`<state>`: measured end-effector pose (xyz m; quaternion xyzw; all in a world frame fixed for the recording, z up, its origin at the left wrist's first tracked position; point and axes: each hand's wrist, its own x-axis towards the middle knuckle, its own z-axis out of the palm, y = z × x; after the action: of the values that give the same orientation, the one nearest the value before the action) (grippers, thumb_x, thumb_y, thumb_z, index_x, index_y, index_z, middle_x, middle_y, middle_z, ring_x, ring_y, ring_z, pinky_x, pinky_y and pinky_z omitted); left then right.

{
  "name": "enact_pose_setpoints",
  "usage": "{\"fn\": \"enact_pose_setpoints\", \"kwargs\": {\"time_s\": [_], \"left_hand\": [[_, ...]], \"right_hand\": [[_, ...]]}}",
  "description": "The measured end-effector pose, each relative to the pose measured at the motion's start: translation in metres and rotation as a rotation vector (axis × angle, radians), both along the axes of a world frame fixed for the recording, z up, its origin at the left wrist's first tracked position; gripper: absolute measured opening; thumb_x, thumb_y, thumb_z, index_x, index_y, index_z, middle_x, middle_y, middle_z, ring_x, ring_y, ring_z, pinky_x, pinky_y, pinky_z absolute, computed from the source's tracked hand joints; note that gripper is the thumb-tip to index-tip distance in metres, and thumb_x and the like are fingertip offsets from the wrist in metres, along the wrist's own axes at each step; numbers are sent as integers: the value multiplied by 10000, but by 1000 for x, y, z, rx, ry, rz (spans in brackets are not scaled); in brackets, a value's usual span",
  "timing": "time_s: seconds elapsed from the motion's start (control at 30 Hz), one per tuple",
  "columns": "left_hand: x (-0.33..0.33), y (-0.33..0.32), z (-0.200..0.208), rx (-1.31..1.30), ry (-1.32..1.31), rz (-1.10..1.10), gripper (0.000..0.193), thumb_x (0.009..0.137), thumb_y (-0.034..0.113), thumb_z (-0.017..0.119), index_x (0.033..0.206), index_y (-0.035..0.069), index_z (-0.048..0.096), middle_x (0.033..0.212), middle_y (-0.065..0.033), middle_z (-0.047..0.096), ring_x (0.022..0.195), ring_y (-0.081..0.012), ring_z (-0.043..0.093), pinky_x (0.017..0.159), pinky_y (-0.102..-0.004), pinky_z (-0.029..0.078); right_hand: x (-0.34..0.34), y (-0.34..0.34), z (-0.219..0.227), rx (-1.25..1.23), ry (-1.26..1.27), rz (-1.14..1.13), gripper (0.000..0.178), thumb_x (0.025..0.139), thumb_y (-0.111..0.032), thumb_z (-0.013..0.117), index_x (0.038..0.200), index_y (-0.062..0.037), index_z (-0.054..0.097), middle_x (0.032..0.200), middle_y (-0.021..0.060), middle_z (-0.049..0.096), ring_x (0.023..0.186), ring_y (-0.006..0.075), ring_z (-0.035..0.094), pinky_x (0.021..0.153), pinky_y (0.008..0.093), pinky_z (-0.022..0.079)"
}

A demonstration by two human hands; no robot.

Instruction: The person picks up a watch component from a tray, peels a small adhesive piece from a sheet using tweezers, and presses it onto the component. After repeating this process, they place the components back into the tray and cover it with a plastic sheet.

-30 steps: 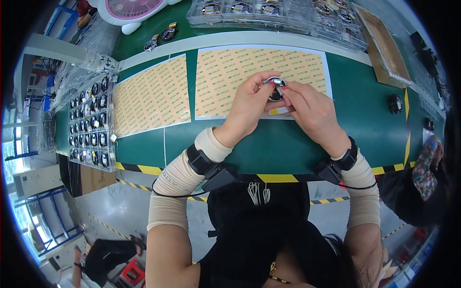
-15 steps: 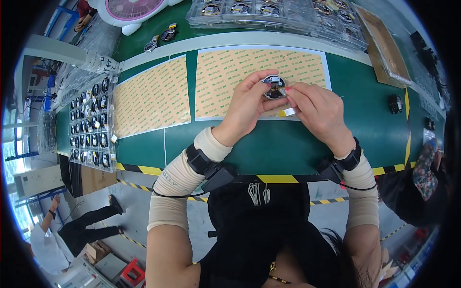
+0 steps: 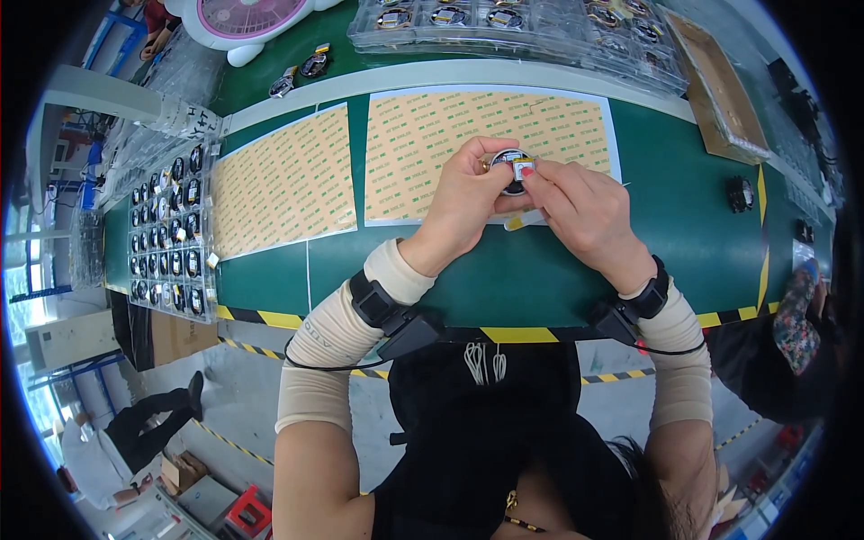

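My left hand (image 3: 457, 200) grips a round electronic assembly (image 3: 509, 155) with a pale rim and dark inside, thumb and fingers around its edge. Over the face of that assembly lies a small silver rectangular piece (image 3: 522, 167) with a yellowish top edge, perhaps a pouch battery. The fingertips of my right hand (image 3: 589, 211) pinch this piece. Below the fingers a yellow-tipped strip (image 3: 517, 221) sticks out; what it joins is hidden. Both hands are held above a tan adhesive sheet (image 3: 423, 135) with green print.
Another tan sheet (image 3: 288, 184) lies left, beside a clear tray (image 3: 212, 270) of round assemblies. More trays (image 3: 540, 45) stand at the back, near a pink-and-white fan (image 3: 245, 18). A cardboard box (image 3: 720, 108) and a loose dark assembly (image 3: 741, 194) are right. Other people are nearby.
My right fingers have moved slightly left and up over the round assembly, and the silver piece now shows flat on its face. The yellow-tipped strip has swung left. A person at lower left has shifted.
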<state>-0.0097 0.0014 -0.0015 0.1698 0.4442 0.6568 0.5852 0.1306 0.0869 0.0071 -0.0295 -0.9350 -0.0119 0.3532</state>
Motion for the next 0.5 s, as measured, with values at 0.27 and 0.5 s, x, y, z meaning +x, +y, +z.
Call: {"fn": "enact_pose_setpoints", "kwargs": {"time_s": [0.27,0.5], "left_hand": [[-4,-3,-1,116,-59,-61,309,833,-60,390,1139,-17,410,1021,-118,543,883,-183,584,756,-298,536],[0,-3,0,215,-30,-136,349,813,-102,380,1147,-24,439,1055,-120,539,934,-189,578,811,-297,519]], "right_hand": [[-3,4,-10,-123,50,55,239,642,-19,623,878,-3,587,853,72,567,624,161,572,480,254,457],[-6,-4,1,-1009,210,-64,136,738,-20,638,867,-3,600,766,19,563,583,74,503,480,206,415]]}}
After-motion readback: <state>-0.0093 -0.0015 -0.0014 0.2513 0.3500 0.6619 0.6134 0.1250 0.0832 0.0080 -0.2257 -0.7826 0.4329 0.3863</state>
